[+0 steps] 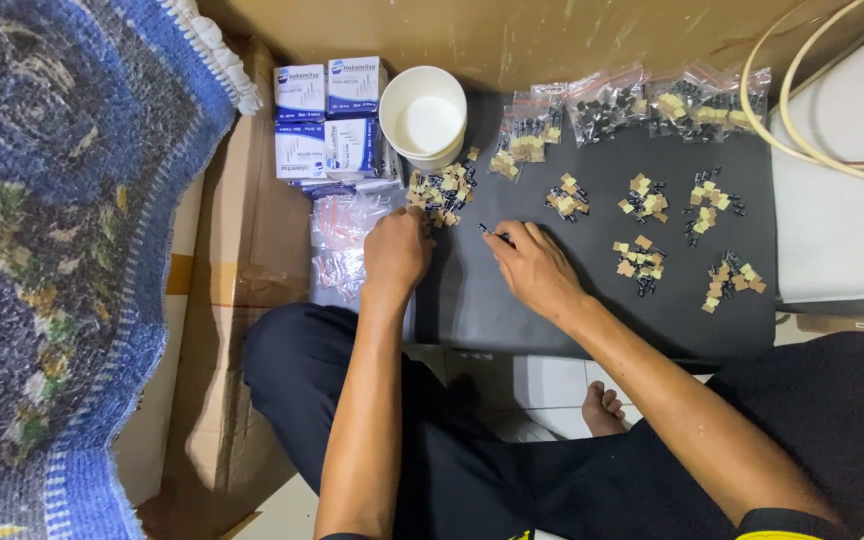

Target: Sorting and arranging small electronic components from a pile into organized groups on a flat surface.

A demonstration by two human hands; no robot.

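— Black mat (592, 310) across a low bench, dotted with small heaps of dark parts and tan tape bits.

— Left hand (396, 252)?

— Knuckles up at the mat's left edge, fingers curled down into the nearest heap (440, 192), just below a white paper cup (423, 115). Touching the parts; cannot tell whether pinching any, fingertips hidden under the hand.

— Right hand (534, 268)?

— Flat-ish on the mat, thumb and forefinger pressed together on one small dark part (492, 235), held just off the fingertips' left. Remaining fingers loosely bent, resting on the mat.

— Other heaps?

— Five more to the right, well apart from both hands: one (567, 197) near the middle, then two pairs further right, upper ones (644, 197) and (712, 200), lower ones (640, 262) and (734, 280).

— Behind those?

— Clear bags (642, 105) of the same parts, lined up along the mat's far edge against a cardboard wall (552, 35).

— Left of the cup?

— Four small blue-and-white boxes (327, 115), stacked two by two. Below them, empty clear bags (344, 235) piled beside the left hand.

— Elsewhere?

— Blue knitted blanket (62, 250) far left, cream hose (802, 120) looping over a white surface at right, dark trousers and a bare foot (604, 408) on white tiles below.
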